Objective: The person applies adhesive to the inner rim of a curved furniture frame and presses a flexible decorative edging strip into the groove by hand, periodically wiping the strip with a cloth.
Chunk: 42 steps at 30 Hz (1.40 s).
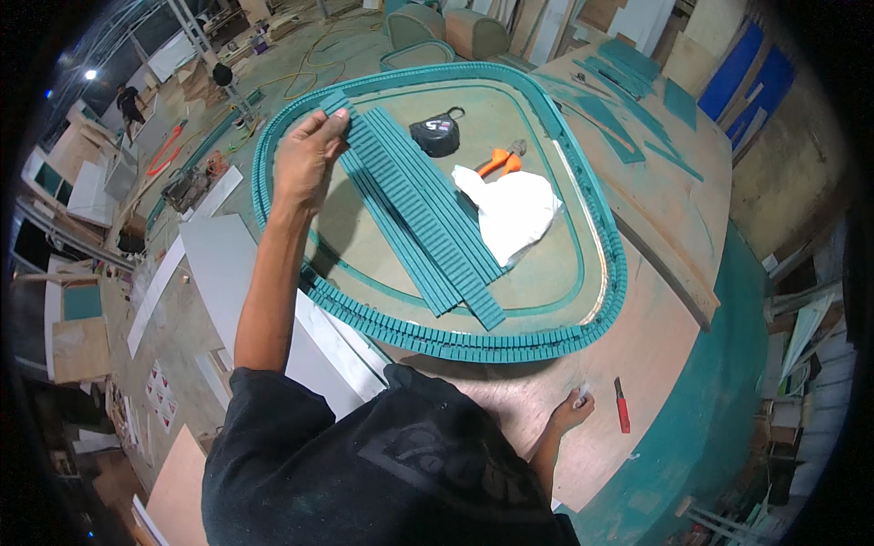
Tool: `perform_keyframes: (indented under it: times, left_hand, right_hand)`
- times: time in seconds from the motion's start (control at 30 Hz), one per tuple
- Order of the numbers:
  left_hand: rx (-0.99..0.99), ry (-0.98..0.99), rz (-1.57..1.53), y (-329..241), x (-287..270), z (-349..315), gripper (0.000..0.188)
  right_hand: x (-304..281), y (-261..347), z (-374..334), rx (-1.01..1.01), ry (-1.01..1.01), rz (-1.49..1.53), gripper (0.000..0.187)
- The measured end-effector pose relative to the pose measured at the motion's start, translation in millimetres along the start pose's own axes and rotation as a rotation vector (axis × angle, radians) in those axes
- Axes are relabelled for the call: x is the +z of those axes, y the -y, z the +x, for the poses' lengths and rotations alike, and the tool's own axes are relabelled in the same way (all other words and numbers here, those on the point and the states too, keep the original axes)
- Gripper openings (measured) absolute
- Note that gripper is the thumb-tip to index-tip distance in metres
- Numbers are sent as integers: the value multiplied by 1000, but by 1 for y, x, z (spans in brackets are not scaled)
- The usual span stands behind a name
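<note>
My left hand (311,155) grips the far end of a green grooved strip (401,205), thumb on top. The strip slants across more grooved strips (428,187) lying side by side. All of them are inside a rounded green frame (455,348) whose rim is cut with slots. At the near right, my right hand (570,414) is closed in a pinch on a small whitish thing (584,393), too small to name. Right of it lies a red utility knife (622,409). Inside the frame are a white bag (521,217), orange-handled pliers (499,162) and a black tape measure (437,134).
The frame rests on a wooden worktable (655,318). Flat green pieces (628,68) lie at its far right. On the left, boards (232,273) and a cable (305,68) lie about the floor. A person (129,107) stands far off at the left.
</note>
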<state>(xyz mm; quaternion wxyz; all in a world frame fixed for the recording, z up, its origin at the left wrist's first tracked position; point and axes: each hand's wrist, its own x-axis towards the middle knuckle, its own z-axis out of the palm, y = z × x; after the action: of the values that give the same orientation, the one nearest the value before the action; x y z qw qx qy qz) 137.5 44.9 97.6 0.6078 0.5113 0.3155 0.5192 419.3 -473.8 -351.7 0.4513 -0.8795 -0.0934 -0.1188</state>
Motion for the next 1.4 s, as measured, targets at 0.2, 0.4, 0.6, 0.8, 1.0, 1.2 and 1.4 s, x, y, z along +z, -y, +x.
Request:
perform_keyframes:
  times: [0.2, 0.4, 0.6, 0.8, 1.0, 1.2, 1.4]
  left_hand:
    - [93, 58, -37, -5, 8, -20, 14]
    - [126, -16, 56, -18, 8, -37, 29]
    - [325, -27, 145, -40, 32, -44, 30]
    - [397, -23, 136, -58, 46, -39, 27]
    - [399, -114, 142, -57, 43, -45, 31]
    - [373, -7, 36, -66, 43, -42, 26]
    - [490, 192, 40, -93, 96, -62, 28]
  right_hand:
    - [-16, -3, -5, 43, 89, -125, 38]
    - [-130, 212, 66, 656, 1292, -86, 18]
    - [-145, 450, 93, -313, 719, 461, 15]
    - [26, 530, 95, -1149, 621, 197, 41]
    - [71, 526, 94, -1275, 563, -252, 42]
    - [36, 541, 125, -901, 684, 465, 28]
    - [-70, 604, 145, -841, 791, 694, 25]
